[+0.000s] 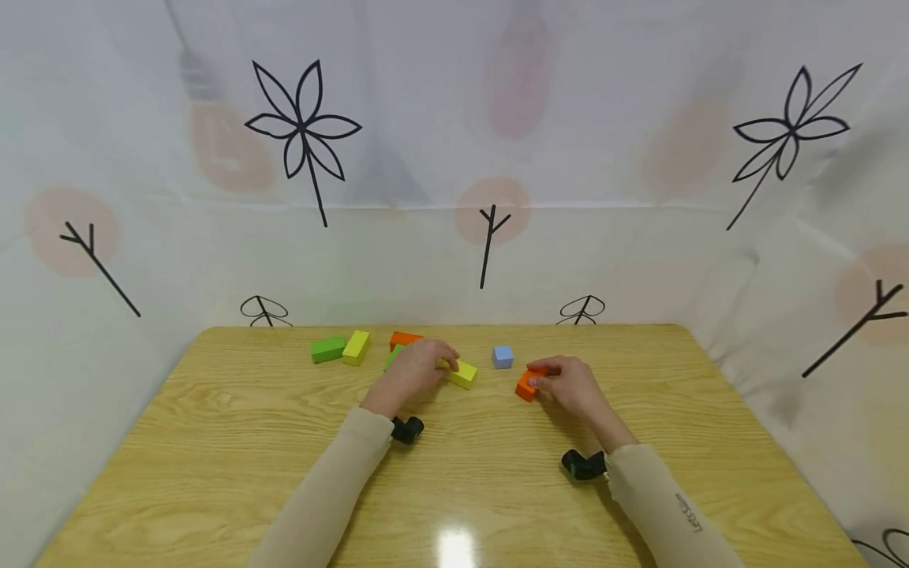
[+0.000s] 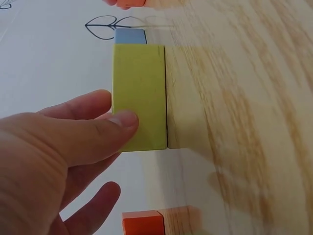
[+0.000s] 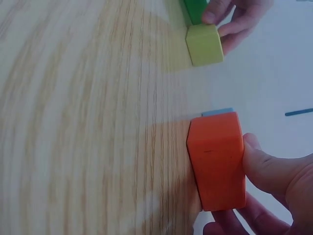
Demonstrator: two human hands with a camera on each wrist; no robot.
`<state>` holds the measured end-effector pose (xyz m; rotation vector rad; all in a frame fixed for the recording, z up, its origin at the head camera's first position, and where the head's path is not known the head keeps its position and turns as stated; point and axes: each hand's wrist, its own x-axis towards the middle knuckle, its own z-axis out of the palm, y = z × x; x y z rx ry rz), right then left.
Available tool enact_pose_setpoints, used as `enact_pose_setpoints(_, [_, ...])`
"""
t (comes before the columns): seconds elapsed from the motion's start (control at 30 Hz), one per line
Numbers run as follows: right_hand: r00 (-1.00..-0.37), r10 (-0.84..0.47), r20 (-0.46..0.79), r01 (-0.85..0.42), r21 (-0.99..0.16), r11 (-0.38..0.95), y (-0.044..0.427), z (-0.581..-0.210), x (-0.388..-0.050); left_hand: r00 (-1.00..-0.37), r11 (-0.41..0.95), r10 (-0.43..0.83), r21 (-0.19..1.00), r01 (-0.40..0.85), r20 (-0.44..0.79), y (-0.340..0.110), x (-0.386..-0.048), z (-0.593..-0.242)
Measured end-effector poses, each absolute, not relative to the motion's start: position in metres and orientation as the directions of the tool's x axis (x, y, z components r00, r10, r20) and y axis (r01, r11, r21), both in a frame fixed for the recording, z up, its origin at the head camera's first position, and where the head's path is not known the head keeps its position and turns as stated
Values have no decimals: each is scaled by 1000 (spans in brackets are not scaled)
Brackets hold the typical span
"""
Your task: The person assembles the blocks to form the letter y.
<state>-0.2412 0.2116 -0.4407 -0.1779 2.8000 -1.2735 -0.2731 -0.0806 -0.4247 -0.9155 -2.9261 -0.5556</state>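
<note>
My left hand (image 1: 410,374) pinches a yellow block (image 1: 465,375) near the table's middle. In the left wrist view the thumb lies on the broad face of this yellow block (image 2: 140,88), with fingers behind it. To the right, my right hand (image 1: 572,386) grips an orange block (image 1: 526,386) by its sides. The right wrist view shows that orange block (image 3: 218,169) between thumb and fingers, close to the wood surface. A small blue cube (image 1: 503,357) sits between the two held blocks, slightly farther back, touched by neither hand.
Back left on the wooden table (image 1: 469,465) lie a green block (image 1: 328,349) and another yellow block (image 1: 357,347). A red-orange block (image 1: 405,340) and a second green block (image 1: 393,357) are partly hidden behind my left hand. A patterned cloth (image 1: 426,260) hangs behind the table.
</note>
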Motion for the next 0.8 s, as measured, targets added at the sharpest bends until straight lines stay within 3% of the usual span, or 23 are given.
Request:
enact_pose_setpoints(0.4, [-992, -129, -10, -77, -761, 644, 214, -444, -244, -773, 706, 610, 321, 631, 174, -86, -277, -433])
enact_pose_setpoints(0.8, [-992, -121, -16, -65, -768, 638, 213, -443, -243, -756, 674, 619, 352, 650, 210, -91, -274, -434])
